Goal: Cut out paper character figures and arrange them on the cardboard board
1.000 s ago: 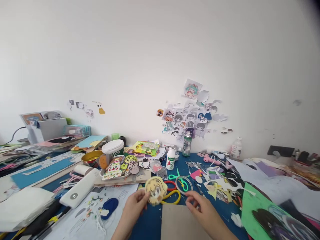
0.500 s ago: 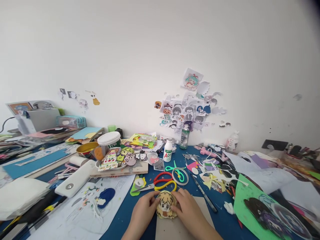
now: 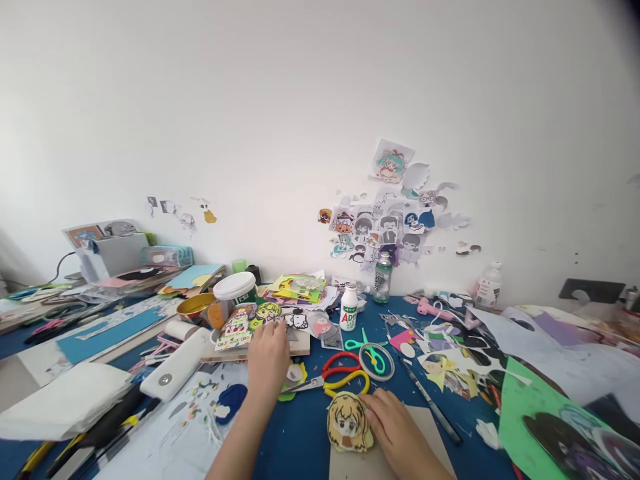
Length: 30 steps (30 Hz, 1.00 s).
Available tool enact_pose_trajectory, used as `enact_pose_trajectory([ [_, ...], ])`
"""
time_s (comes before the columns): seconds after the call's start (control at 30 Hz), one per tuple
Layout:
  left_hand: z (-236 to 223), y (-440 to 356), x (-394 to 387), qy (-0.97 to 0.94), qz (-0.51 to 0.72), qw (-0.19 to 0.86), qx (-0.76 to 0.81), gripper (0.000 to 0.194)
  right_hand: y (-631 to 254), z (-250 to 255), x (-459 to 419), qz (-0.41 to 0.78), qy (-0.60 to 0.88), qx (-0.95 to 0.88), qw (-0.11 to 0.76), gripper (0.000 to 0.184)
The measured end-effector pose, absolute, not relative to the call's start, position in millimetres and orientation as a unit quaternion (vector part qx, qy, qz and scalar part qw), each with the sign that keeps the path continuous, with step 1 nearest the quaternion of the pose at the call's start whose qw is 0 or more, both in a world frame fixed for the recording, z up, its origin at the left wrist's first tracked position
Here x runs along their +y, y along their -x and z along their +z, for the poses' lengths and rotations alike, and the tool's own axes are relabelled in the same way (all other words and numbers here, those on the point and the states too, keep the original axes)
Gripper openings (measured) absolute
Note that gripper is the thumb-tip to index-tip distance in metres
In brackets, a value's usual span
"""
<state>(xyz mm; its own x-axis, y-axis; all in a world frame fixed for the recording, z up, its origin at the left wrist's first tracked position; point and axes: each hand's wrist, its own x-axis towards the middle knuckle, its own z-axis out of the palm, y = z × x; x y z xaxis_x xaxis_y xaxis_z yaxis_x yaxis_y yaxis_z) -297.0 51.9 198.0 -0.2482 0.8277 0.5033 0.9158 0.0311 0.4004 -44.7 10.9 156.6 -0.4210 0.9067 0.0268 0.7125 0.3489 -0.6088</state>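
Observation:
Near the front edge, my right hand (image 3: 395, 423) pinches the right side of a cut-out cartoon head with yellow hair (image 3: 347, 427), fingers closed at its edge. The cutout is propped over a grey-beige board (image 3: 425, 443). My left hand (image 3: 270, 350) reaches forward over a pile of cartoon cutouts (image 3: 237, 328) on a wooden board (image 3: 301, 343); its fingers bend down and their tips are hidden. Between the hands lie scissors with red and yellow handles (image 3: 345, 383), a roll of clear tape (image 3: 377, 375) and green-handled scissors (image 3: 364, 341).
A small white bottle (image 3: 349, 313) and a green bottle (image 3: 383, 280) stand behind the scissors. To the right are a black pen (image 3: 433, 403), paper scraps (image 3: 453, 380) and a green sheet (image 3: 520, 413). At left lie a white device (image 3: 175, 367), a lidded tub (image 3: 235, 288) and papers.
My left hand has let go of the yellow-haired cutout and moved forward and left to the cutout pile. My right hand still holds the cutout. The view has turned slightly left.

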Motion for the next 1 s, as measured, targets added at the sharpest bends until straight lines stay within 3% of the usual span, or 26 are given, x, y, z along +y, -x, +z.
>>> enact_pose_trajectory([
  [0.17,216.8,321.3,83.7,0.574,-0.321,0.114,-0.745,0.041,43.5,159.4,8.4,0.259,0.502,-0.802,0.193,0.050],
  [0.57,235.0,341.1,63.0,0.513,-0.466,0.020,-0.720,0.042,34.6,158.6,10.3,0.308,0.491,-0.752,0.315,0.045],
  [0.67,220.5,304.2,25.4,0.497,-0.529,-0.087,-0.682,0.045,34.0,162.2,4.7,0.391,0.494,-0.690,0.355,0.051],
  [0.73,195.7,260.7,-0.1,0.447,-0.630,-0.318,-0.550,0.052,37.1,162.7,-1.8,0.480,0.470,-0.637,0.379,0.057],
  [0.8,167.6,214.2,-21.4,0.362,-0.679,-0.408,-0.492,0.051,39.6,161.6,-7.3,0.537,0.441,-0.589,0.413,0.059],
  [0.9,139.6,168.6,-39.6,0.330,-0.675,-0.439,-0.493,0.052,33.2,162.6,-6.5,0.504,0.453,-0.562,0.475,0.054],
  [1.0,135.0,170.6,-38.4,0.445,-0.594,-0.352,-0.571,0.054,15.8,171.8,8.2,0.396,0.487,-0.628,0.460,0.038],
])
